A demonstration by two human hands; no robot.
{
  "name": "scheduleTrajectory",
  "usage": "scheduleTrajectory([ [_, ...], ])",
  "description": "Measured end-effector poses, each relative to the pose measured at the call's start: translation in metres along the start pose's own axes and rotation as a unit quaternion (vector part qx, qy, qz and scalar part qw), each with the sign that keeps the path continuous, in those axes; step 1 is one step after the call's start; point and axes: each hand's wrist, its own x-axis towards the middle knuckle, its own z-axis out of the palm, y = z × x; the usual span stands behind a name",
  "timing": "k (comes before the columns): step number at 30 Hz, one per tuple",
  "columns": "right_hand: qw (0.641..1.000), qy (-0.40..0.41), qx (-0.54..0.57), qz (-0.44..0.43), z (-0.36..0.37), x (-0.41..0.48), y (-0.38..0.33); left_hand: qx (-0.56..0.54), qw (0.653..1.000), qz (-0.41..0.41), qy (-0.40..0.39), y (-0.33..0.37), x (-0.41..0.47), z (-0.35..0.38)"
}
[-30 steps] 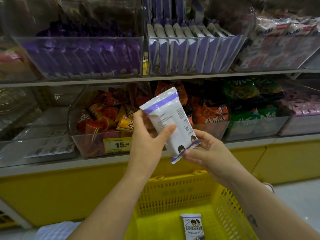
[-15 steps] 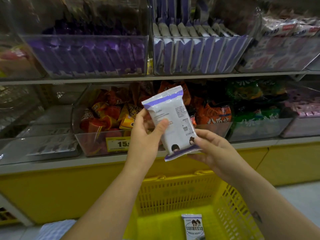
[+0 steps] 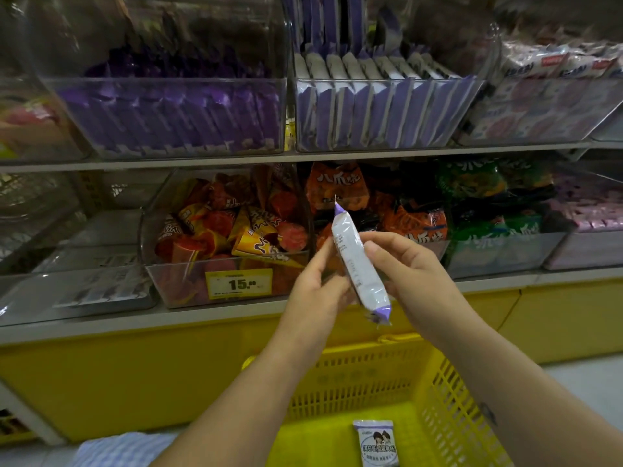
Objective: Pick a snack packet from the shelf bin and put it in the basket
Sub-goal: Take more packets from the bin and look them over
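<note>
White-and-purple plastic snack packet (image 3: 357, 261) was edge-on, near upright, above far rim of yellow plastic basket (image 3: 455, 416). Right hand (image 3: 411, 274) pinched its middle. Left hand (image 3: 317, 291) blurred, fingertips at packet, grip unclear. Matching packet (image 3: 376, 443) lay on basket floor.

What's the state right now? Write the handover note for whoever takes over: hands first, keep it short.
Right hand: fingers pinch the snack packet, held edge-on in front of the shelf, above the yellow basket.
Left hand: at the packet's other side, blurred; grip unclear.
Done: held packet is out of the shelf bin; another packet lies in the basket.
Left: lower the held packet into the basket and let go.
</note>
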Motion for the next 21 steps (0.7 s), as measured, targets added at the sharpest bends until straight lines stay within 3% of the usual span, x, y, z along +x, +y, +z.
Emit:
scheduleTrajectory([
  [5, 0.996, -0.007, 0.084, 0.019, 0.005, -0.004, -0.001, 0.004, 1.000, 0.014, -0.027, 0.001, 0.001, -0.001],
  [9, 0.996, -0.020, 0.085, 0.020, 0.005, -0.008, 0.001, 0.033, 0.999, -0.001, 0.006, -0.002, 0.003, 0.000],
  [15, 0.994, -0.028, 0.103, 0.028, 0.005, -0.010, 0.007, -0.054, 0.994, -0.031, 0.086, 0.006, 0.004, -0.006],
  [21, 0.992, -0.048, 0.111, 0.033, 0.005, -0.009, 0.005, -0.085, 0.991, -0.060, 0.085, 0.015, 0.007, -0.016],
])
